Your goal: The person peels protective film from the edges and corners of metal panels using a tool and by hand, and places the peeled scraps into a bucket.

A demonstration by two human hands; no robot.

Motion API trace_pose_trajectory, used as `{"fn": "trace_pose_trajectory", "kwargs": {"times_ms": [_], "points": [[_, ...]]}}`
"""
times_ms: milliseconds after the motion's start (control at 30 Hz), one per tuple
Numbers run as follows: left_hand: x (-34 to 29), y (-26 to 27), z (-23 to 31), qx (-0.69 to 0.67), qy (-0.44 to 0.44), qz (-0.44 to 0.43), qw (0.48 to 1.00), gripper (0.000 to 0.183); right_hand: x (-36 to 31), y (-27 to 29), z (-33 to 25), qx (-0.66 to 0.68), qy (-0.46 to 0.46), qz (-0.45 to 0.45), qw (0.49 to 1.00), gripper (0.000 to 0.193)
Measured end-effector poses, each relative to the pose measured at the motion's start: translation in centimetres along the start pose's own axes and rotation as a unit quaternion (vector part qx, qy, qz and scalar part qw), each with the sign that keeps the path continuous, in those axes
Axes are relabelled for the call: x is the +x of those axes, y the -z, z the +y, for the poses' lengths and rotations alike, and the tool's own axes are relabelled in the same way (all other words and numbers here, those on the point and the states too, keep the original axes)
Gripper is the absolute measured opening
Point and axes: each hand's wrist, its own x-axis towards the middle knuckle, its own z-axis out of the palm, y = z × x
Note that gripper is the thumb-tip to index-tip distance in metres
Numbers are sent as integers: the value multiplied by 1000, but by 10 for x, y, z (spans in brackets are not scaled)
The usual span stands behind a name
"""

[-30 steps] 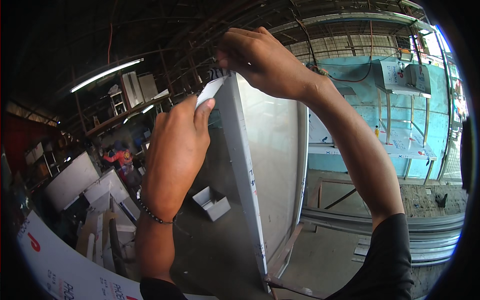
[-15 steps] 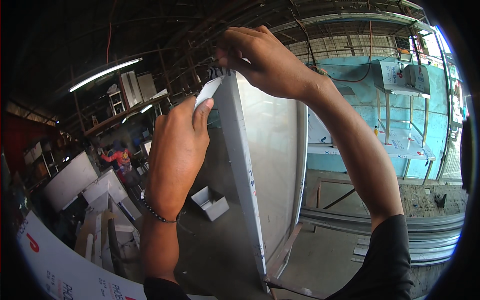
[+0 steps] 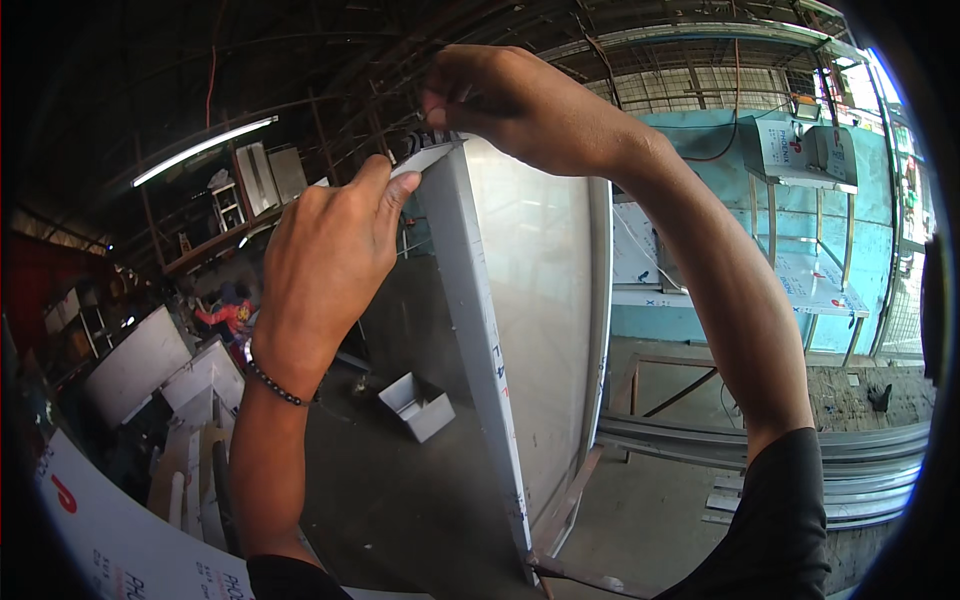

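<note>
A tall metal panel (image 3: 535,270) with a folded edge (image 3: 485,325) stands upright in front of me. At its top corner a whitish strip of film (image 3: 428,157) with dark print slants off toward the left. My left hand (image 3: 325,235) is closed on the strip's lower left end, thumb against the forefinger. Above the same corner is my right hand (image 3: 530,105), its fingers curled in and the thumb beneath them. Whatever those fingers hold is hidden. A dark beaded bracelet (image 3: 272,380) circles my left wrist.
An open metal box (image 3: 416,408) sits on the floor left of the panel. Printed sheet metal (image 3: 130,525) lies at lower left. Metal lengths (image 3: 840,455) are stacked at right, near a metal table (image 3: 815,285). A person in red (image 3: 228,315) is farther back.
My left hand has moved left and slightly up, away from the panel corner, tilting the film strip flatter. My right hand has shifted slightly up and left.
</note>
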Motion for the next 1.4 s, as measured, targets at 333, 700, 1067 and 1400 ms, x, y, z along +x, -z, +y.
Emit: {"fn": "trace_pose_trajectory", "kwargs": {"times_ms": [333,700,1067,1400], "points": [[7,14,7,-4,21,-57,998,37,0,-1,-2,-17,8,15,1000,22],[6,16,4,18,-10,-26,999,39,0,1,-4,0,-19,3,1000,22],[5,21,10,61,-5,-114,992,36,0,5,-3,16,-34,-21,999,22],[5,24,13,85,-7,-102,991,36,2,7,-7,9,-46,-33,998,21]]}}
